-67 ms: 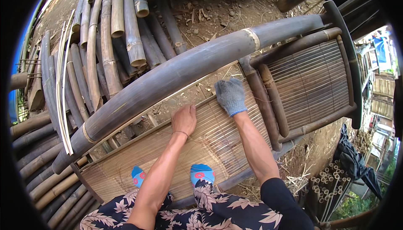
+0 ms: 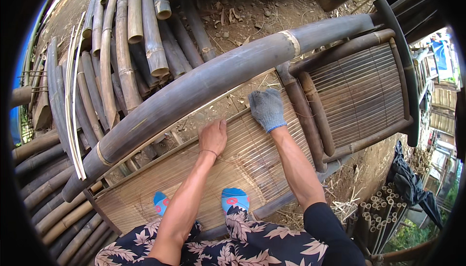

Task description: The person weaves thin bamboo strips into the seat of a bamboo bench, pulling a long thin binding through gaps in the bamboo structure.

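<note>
A long slatted bamboo panel (image 2: 145,193) forms the seat of a dark bamboo lounge chair, with my socked feet on it. My bare left hand (image 2: 212,137) is closed at the panel's far edge strip (image 2: 187,144), its fingertips hidden beneath. Farther right, my right hand (image 2: 267,108) wears a grey knitted glove and is closed above the slats near the same edge. Whatever either hand pinches is too small or hidden to make out. Thin dark strands (image 2: 233,158) trail over the slats near my left hand.
A thick curved bamboo armrest (image 2: 213,79) runs just beyond my hands. The slatted backrest (image 2: 359,86) rises at right. Stacked bamboo poles (image 2: 128,48) fill the left, with pale thin strips (image 2: 75,106) across them. Bundled thin canes (image 2: 381,208) and black sheeting (image 2: 412,183) stand at lower right.
</note>
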Tool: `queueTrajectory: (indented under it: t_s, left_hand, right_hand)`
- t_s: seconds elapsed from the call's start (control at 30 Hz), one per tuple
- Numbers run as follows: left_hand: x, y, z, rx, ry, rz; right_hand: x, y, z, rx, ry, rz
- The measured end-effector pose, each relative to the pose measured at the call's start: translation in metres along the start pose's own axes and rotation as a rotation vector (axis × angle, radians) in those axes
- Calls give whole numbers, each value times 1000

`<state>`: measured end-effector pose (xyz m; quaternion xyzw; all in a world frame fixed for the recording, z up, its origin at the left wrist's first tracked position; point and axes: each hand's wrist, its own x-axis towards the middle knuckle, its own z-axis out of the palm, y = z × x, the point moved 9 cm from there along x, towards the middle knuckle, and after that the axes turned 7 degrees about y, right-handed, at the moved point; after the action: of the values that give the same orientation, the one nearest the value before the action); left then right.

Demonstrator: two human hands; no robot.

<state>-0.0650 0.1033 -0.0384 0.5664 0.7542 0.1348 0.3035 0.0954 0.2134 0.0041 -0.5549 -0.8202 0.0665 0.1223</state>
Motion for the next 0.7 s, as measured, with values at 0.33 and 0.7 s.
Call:
queueTrajectory:
  t_s: [0.33,0.7]
  left_hand:
    - [53,-11,16,-69,-175,-270]
    - [61,-13,26,-259,-130,-238]
  right_hand:
    - [15,5,56,-56,-342,153]
    - [11,-20,85,206,-792,-67]
